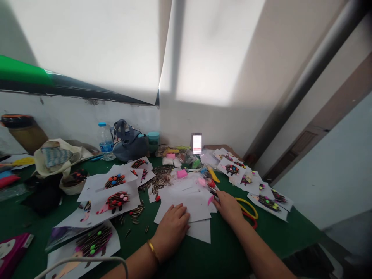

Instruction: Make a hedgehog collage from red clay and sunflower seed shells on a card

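My left hand rests palm down on a stack of white paper sheets, with its fingers stretched out. To the right, my right hand is closed over the middle of a pair of scissors. The yellow and red scissors handles stick out to its right, and the blades point away toward the far side. A small pink piece touches or lies right by my right thumb; I cannot tell which. Beyond the sheets sits a bright pink block, and a red pompom lies left of them.
Hedgehog pictures with seed spines lie left, and more hedgehog pictures at right. Striped sunflower seeds are heaped by the paper. A water bottle, a blue bag and a phone stand at the back. A cable crosses front left.
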Demonstrator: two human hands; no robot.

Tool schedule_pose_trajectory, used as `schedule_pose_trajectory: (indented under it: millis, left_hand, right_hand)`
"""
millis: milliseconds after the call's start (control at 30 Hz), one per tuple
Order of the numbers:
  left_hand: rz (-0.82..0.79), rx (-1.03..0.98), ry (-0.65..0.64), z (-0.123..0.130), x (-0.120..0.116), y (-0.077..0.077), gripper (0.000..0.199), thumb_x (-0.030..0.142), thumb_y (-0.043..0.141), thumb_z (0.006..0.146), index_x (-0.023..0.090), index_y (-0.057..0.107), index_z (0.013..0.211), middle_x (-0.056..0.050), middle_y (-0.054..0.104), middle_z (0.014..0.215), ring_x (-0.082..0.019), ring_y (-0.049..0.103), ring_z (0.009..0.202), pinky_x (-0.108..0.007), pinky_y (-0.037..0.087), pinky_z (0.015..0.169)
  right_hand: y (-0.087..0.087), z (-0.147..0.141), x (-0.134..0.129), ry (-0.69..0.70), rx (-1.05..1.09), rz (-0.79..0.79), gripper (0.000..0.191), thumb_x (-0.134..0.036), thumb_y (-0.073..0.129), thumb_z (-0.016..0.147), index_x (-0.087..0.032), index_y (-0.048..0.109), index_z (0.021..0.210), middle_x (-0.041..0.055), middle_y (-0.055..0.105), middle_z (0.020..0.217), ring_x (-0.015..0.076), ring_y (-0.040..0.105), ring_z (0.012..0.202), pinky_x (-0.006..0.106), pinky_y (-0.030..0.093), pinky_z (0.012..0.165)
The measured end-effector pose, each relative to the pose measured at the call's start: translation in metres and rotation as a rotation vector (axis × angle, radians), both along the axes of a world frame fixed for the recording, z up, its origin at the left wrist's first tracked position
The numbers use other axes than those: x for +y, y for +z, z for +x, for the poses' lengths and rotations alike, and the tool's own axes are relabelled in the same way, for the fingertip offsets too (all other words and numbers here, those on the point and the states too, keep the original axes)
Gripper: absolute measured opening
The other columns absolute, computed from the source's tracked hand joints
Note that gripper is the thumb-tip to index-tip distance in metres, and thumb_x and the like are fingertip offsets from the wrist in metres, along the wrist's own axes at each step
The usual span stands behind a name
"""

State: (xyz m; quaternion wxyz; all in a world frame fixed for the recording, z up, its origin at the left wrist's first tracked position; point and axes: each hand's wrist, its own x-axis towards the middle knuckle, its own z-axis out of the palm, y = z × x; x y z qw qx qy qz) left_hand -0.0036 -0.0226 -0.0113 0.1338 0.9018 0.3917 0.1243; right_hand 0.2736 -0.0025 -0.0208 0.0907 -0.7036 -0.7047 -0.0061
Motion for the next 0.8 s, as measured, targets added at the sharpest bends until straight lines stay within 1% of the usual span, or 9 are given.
schedule_pose_trajectory:
  millis: [133,267,367,433,500,567,633,733,800]
  left_hand:
    - [-0.030,0.045,0.008,-0.006,0.000,0.003,0.047,0.029,0.063,0.082,0.019,0.057,0.128,-0.015,0.047,0.146,-0.033,0.035,0.139,-0.055,0.024,0.115]
    - [-0.067,0.130,0.005,-0.008,0.001,0.001,0.057,0.038,0.065,0.081,0.019,0.053,0.133,-0.017,0.043,0.149,-0.034,0.033,0.140,-0.053,0.024,0.116]
    - [-0.030,0.158,0.016,-0.007,0.001,-0.001,0.055,0.038,0.064,0.081,0.018,0.054,0.132,-0.018,0.045,0.147,-0.035,0.037,0.138,-0.053,0.027,0.114]
    - [-0.006,0.157,0.014,-0.006,0.000,0.001,0.051,0.038,0.064,0.082,0.020,0.055,0.130,-0.017,0.048,0.144,-0.036,0.039,0.135,-0.054,0.029,0.112]
    - [0.012,0.148,0.013,-0.007,0.000,0.005,0.040,0.035,0.060,0.086,0.023,0.059,0.124,-0.014,0.052,0.139,-0.034,0.043,0.132,-0.055,0.032,0.109]
    - [0.024,0.132,0.001,-0.011,0.002,0.010,0.026,0.029,0.052,0.091,0.026,0.063,0.115,-0.010,0.057,0.131,-0.031,0.049,0.125,-0.054,0.034,0.106]
    - [0.027,0.114,-0.024,-0.016,0.005,0.015,0.023,0.024,0.048,0.093,0.030,0.065,0.107,-0.005,0.062,0.122,-0.026,0.054,0.115,-0.051,0.034,0.105]
    - [0.014,0.082,0.019,-0.026,0.012,0.017,0.023,0.028,0.060,0.087,0.031,0.064,0.109,-0.003,0.063,0.118,-0.025,0.054,0.112,-0.049,0.031,0.107]
    - [0.012,0.059,0.110,-0.031,0.017,0.015,0.039,0.037,0.071,0.077,0.028,0.062,0.114,-0.005,0.061,0.122,-0.027,0.050,0.118,-0.047,0.027,0.110]
  right_hand:
    - [0.002,-0.002,-0.004,0.048,0.096,0.085,0.041,-0.024,0.045,0.092,-0.015,0.053,0.132,0.0136,0.063,0.108,0.0267,0.058,0.102,0.036,0.044,0.086]
    - [0.003,-0.021,-0.006,0.116,0.521,0.186,0.054,-0.025,0.040,0.093,-0.025,0.034,0.148,0.0104,0.061,0.116,0.0221,0.062,0.094,0.037,0.048,0.085]
    - [0.002,-0.045,0.000,0.167,1.018,0.083,0.048,-0.037,0.045,0.091,-0.025,0.047,0.138,0.0080,0.063,0.106,0.0173,0.065,0.073,0.033,0.053,0.068]
    - [0.002,-0.063,0.005,0.203,1.324,-0.038,0.041,-0.041,0.049,0.089,-0.021,0.059,0.123,0.0077,0.066,0.098,0.0197,0.067,0.080,0.035,0.053,0.073]
    - [0.002,-0.078,0.010,0.241,1.519,-0.094,0.037,-0.039,0.051,0.087,-0.021,0.062,0.118,0.0079,0.069,0.097,0.0224,0.066,0.095,0.038,0.050,0.085]
    - [0.001,-0.089,0.014,0.263,1.569,-0.132,0.038,-0.036,0.060,0.081,-0.023,0.061,0.116,0.0073,0.071,0.099,0.0228,0.064,0.100,0.038,0.047,0.088]
    - [-0.002,-0.096,0.017,0.263,1.539,-0.154,0.041,-0.036,0.070,0.074,-0.023,0.060,0.111,0.0055,0.071,0.093,0.0220,0.065,0.091,0.037,0.048,0.083]
    - [-0.008,-0.099,0.018,0.260,1.417,-0.107,0.036,-0.043,0.070,0.074,-0.022,0.058,0.101,0.0005,0.066,0.074,0.0194,0.064,0.075,0.034,0.049,0.075]
    - [-0.011,-0.098,0.016,0.253,1.338,-0.053,0.030,-0.048,0.060,0.083,-0.021,0.059,0.094,-0.0014,0.060,0.064,0.0189,0.062,0.072,0.033,0.049,0.074]
